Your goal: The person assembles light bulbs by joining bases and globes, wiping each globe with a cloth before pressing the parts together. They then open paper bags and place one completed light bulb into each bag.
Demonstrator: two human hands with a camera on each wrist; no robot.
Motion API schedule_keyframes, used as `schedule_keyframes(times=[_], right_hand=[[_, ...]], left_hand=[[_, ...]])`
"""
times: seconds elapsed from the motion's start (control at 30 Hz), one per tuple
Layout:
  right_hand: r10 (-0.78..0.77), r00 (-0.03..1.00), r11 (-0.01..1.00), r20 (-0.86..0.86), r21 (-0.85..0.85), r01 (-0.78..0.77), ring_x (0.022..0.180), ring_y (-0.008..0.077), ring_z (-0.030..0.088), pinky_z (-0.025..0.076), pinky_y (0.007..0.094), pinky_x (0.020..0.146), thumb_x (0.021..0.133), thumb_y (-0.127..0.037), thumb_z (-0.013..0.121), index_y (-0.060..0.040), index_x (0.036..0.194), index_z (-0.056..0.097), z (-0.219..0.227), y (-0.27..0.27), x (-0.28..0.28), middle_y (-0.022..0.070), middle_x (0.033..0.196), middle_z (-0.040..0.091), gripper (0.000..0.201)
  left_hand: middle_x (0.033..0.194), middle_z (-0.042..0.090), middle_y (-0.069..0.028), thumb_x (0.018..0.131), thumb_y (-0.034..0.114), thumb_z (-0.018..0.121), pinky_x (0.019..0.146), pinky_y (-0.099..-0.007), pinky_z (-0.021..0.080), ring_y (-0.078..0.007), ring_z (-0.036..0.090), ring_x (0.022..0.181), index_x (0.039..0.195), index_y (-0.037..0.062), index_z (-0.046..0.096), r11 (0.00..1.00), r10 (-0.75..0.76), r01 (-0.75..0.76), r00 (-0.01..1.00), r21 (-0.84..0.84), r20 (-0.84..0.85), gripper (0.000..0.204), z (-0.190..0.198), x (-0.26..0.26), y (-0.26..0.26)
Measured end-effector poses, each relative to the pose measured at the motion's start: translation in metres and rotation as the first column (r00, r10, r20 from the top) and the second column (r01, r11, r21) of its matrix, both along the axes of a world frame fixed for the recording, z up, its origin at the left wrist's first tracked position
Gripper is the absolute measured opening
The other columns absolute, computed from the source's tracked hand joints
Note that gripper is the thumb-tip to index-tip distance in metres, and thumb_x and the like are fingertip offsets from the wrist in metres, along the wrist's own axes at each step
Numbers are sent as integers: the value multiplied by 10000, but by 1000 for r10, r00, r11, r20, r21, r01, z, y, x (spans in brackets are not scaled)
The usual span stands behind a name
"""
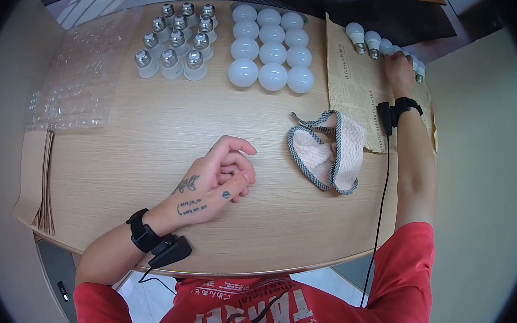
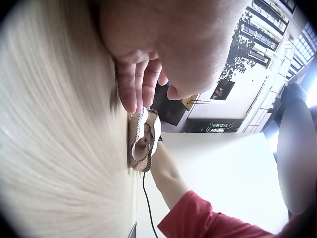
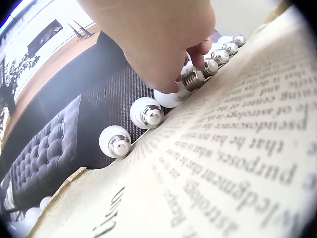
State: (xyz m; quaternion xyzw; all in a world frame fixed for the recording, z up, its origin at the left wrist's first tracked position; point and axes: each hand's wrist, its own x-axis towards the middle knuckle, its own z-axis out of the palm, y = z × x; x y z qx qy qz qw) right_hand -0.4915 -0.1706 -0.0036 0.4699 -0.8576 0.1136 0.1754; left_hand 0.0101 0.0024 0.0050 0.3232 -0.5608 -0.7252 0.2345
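Observation:
My right hand [image 1: 400, 75] is at the far right of the table, among a row of white light bulbs lying on a newsprint sheet [image 1: 353, 78]. In the right wrist view its thumb and fingers pinch one light bulb [image 3: 193, 79] by its silver screw base. Two bulbs, one of them this bulb [image 3: 116, 142], lie nearer the camera, and several more sit beyond the fingers. My left hand [image 1: 217, 179] rests on the table at the front middle, fingers loosely curled and holding nothing. Right of it lies a crumpled pale cloth [image 1: 349, 150] with striped edging.
Several bulbs with silver bases up [image 1: 169, 60] stand in rows at the back left, and several round white bulbs [image 1: 273, 53] fill rows at the back middle. Clear plastic packaging [image 1: 80, 68] and folded brown paper [image 1: 33, 174] lie at the left. A black cable [image 1: 382, 195] trails from the right wrist.

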Motion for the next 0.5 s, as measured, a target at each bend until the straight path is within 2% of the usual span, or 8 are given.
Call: schedule_keyframes(times=[0.07,0.47,0.5], right_hand=[[27,999,999,-36,-30,-28,1089,371,618,504,479,919,887,-352,615,-105,1126,655,-2,-1,0,168,1181,624,346],[7,999,998,52,65,-11,1074,364,629,513,476,896,901,-358,601,-110,1121,641,5,-9,2,159,1139,649,334],[17,1000,1000,14,25,-18,1061,371,632,515,475,889,901,-366,598,-106,1110,641,6,-7,5,163,1123,653,336]], left_hand=[[947,588,-52,998,73,508,679,-225,483,-88,577,794,1247,40,402,1000,-2,2,1000,-2,1,272,0,0,0],[945,587,-49,999,78,510,680,-223,485,-85,574,794,1248,40,401,1000,-7,8,1000,-13,14,274,1,0,0],[944,587,-49,999,78,510,680,-222,485,-84,574,794,1248,40,402,1000,-9,9,1000,-12,15,274,1,0,-1]])
